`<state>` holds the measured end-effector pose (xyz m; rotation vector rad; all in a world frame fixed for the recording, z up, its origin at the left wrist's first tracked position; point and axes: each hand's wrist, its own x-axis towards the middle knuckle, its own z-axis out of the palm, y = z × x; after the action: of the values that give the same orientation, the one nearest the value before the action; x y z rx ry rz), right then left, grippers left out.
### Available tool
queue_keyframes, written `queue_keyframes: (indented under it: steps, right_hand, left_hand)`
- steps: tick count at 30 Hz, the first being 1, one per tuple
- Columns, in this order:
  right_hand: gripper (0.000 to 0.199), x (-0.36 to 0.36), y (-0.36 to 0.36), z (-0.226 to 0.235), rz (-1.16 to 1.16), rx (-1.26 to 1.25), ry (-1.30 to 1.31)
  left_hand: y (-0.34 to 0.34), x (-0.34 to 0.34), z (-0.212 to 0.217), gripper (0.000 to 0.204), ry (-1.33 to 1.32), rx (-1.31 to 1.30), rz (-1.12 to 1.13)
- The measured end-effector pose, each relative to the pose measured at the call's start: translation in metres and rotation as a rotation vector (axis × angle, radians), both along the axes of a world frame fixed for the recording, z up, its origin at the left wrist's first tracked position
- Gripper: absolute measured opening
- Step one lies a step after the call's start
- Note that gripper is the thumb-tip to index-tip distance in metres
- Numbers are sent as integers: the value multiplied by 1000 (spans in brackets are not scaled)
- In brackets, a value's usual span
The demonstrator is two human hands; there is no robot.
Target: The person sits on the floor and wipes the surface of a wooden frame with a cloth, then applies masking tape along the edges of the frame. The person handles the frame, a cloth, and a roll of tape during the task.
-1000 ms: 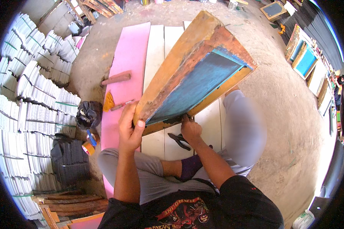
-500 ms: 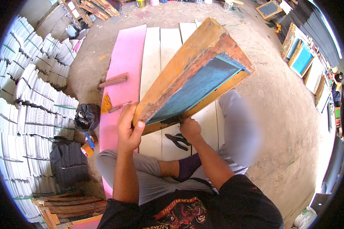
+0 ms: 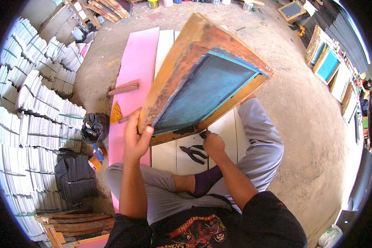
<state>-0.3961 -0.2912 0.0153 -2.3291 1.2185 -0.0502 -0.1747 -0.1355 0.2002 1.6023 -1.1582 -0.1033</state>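
A wooden screen-printing frame (image 3: pixel 169 66) with a blue mesh panel is held up tilted in front of me, its worn rails smeared with orange and brown. My left hand (image 3: pixel 137 138) grips the frame's near left corner, thumb on the front face. Just below the lower rail, my right hand (image 3: pixel 215 145) is closed on a small dark thing whose kind I cannot make out. Black-handled pliers (image 3: pixel 193 154) lie on the white boards (image 3: pixel 186 166) beneath. On the pink board (image 3: pixel 138 53), left of the frame, rest a wooden block (image 3: pixel 124 89), a yellow cloth (image 3: pixel 116 113) and a partly hidden screwdriver (image 3: pixel 123 119).
Tall stacks of bundled white sheets (image 3: pixel 41 128) line the left side. Beside them are a black plastic bag (image 3: pixel 95 127) and a roll of orange tape (image 3: pixel 94 162). More frames (image 3: pixel 327 64) lean at the far right. My crossed legs (image 3: pixel 258 144) flank the boards.
The frame has turned so its blue panel faces me more. My right hand has shifted slightly right and down, away from the lower rail. My left hand keeps its grip.
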Motion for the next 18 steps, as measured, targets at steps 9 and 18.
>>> queue_keyframes:
  steps: [9, 18]
  right_hand:
    - [30, 20, 52, -47, 548, -207, -225]
    - [24, 9, -56, -70, 200, -164, -223]
  left_hand:
    - [28, 46, -1, 53, -11, -109, 185]
    - [57, 62, 18, 49, -59, -195, 366]
